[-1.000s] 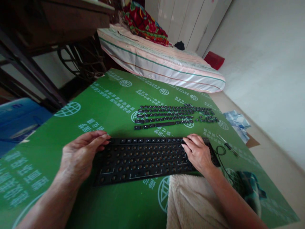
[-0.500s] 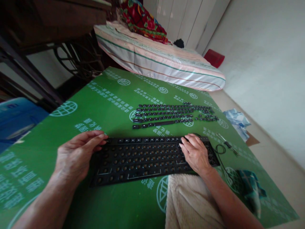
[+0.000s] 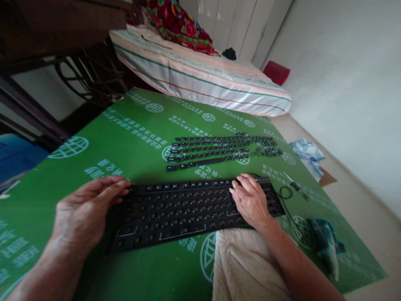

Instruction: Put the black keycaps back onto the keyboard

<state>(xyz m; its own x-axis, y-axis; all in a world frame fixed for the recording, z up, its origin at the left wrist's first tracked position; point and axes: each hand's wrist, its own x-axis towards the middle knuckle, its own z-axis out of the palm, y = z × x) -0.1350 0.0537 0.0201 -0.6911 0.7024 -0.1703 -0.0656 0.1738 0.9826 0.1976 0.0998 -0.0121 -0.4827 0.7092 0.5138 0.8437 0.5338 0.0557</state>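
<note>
A black keyboard [image 3: 184,228] lies on the green table, most of its keycaps off and its round key seats bare. A row of function keys [image 3: 196,184] is still fitted along its far edge. At the far left corner, my left hand [image 3: 89,207] has its thumb and fingers pressed together; whatever they hold is too small to make out. My right hand [image 3: 252,200] lies over the right part of the keyboard, fingers stretched forward onto the far row. Loose black keycaps [image 3: 209,161] are laid out in rows behind the keyboard.
A beige cloth [image 3: 241,263] lies at the near edge, by my right forearm. On the right are a cable [image 3: 290,211], a thin tool [image 3: 294,184] and a dark green cloth [image 3: 326,238]. Beyond the green table [image 3: 131,113] stands a bed [image 3: 200,83].
The view has turned slightly right, so everything appears a little further left. Both hands keep nearly the same places at the keyboard, and the keycap rows look unchanged.
</note>
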